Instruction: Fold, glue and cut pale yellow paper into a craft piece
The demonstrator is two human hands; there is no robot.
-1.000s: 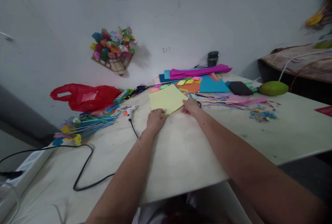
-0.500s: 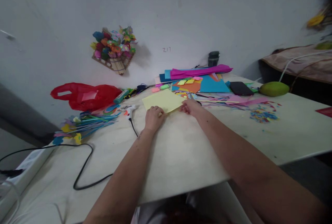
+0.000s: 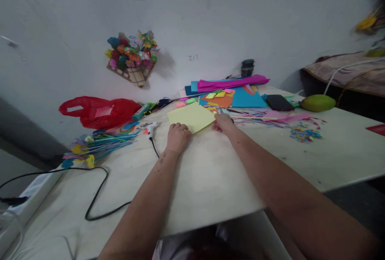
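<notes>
A pale yellow sheet of paper (image 3: 192,117) lies at a slant on the table, between both hands. My left hand (image 3: 178,135) is closed at its near left edge, fingers curled over the sheet and thumb tucked in. At the right corner, my right hand (image 3: 222,123) pinches the sheet between thumb and fingers, its other fingers curled below. Just behind my right hand, a small dark loop and a grey tip show, mostly hidden; they look like part of a pair of scissors. A white glue gun (image 3: 150,128) lies left of my left hand.
Paper flowers on stems (image 3: 90,147) and a red plastic bag (image 3: 102,111) lie to the left. Coloured sheets (image 3: 248,97) are stacked at the back. A phone (image 3: 279,102), a green fruit (image 3: 318,103) and paper scraps (image 3: 306,132) lie right. A black cord (image 3: 96,200) crosses the left side.
The yellow sheet has shifted slightly to the right and toward me. My right hand has moved a little right with its corner, and my left hand has turned flatter over the near edge.
</notes>
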